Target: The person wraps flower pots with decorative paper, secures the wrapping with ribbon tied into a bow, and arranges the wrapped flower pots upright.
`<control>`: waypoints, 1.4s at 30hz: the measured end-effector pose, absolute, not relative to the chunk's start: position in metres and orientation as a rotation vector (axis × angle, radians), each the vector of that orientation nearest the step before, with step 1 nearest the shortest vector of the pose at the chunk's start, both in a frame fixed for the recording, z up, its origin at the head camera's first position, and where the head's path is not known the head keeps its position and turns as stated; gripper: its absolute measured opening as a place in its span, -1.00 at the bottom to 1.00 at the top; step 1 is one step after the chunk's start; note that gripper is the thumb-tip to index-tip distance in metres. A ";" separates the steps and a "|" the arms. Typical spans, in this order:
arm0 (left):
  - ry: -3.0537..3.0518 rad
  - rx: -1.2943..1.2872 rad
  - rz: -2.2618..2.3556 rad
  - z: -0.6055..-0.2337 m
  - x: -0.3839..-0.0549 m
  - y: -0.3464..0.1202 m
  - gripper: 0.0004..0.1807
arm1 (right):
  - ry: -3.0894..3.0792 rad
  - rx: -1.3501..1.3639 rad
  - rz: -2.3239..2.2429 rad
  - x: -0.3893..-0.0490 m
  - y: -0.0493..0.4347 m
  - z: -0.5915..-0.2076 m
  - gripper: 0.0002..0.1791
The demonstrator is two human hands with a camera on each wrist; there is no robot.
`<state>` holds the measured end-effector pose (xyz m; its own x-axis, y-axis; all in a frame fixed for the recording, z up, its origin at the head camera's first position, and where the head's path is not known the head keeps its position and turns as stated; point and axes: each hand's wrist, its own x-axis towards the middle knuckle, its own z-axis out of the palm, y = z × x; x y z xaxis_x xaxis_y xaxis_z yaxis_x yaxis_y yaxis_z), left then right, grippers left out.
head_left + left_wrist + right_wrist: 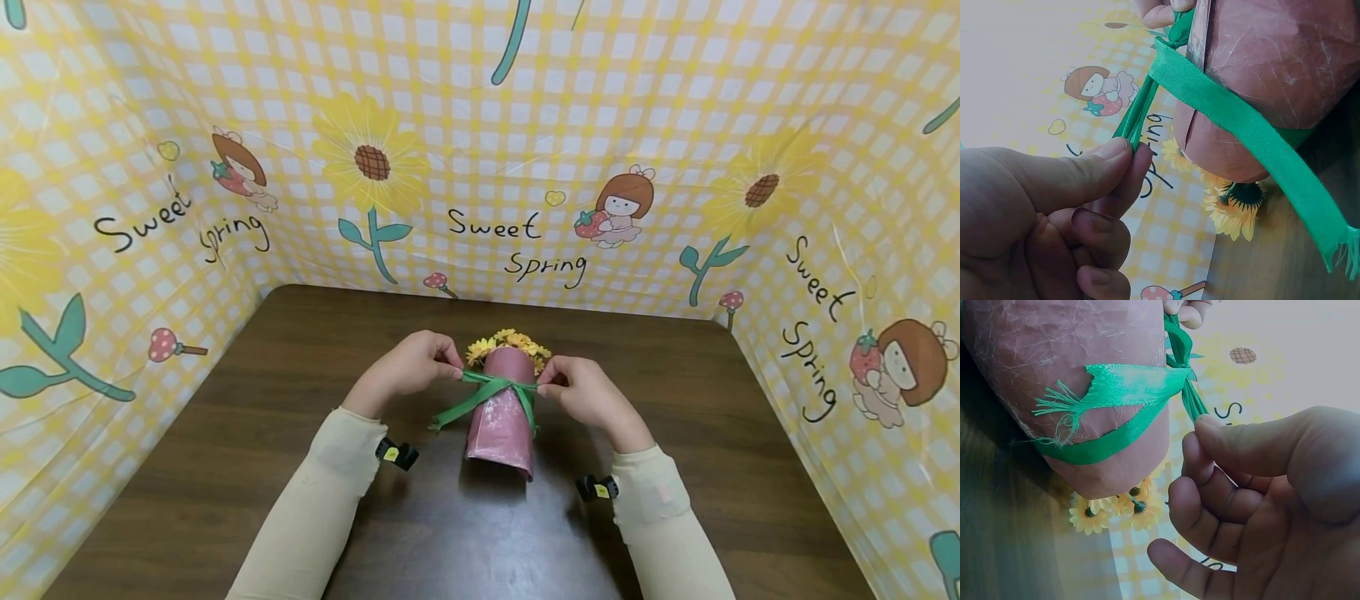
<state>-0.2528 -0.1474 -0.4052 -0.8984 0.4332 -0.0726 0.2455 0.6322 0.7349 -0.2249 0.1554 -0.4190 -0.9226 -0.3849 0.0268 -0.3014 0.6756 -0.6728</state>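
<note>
A bouquet of yellow flowers (517, 340) wrapped in pink paper (501, 433) lies on the table, blossoms toward the far side. Around the wrap runs a green ribbon (480, 400), knotted at the front, with one frayed tail hanging left and another on the right. My left hand (408, 371) pinches a ribbon loop between thumb and forefinger at the knot's left. On the other side, my right hand (588, 396) pinches the opposite loop the same way. The left wrist view shows the folded loop under the left thumb (1085, 169); in the right wrist view the right hand (1260, 481) has its other fingers loosely bent.
The dark wooden table (300, 517) extends around the bouquet. A yellow checked cloth (480, 150) with flower and girl prints stands as a wall at the back and both sides. Black straps with cameras (397, 452) sit on both wrists.
</note>
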 end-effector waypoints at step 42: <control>2.638 0.554 1.240 -0.410 -0.251 -0.137 -0.94 | 2.806 -0.612 -1.046 -0.229 0.160 -0.420 -0.95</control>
<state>-0.2512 -0.1365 -0.4100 -0.9157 0.4019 0.0005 0.2568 0.5841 0.7700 -0.2289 0.1602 -0.4203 -0.9162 -0.3964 0.0583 -0.3379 0.6862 -0.6442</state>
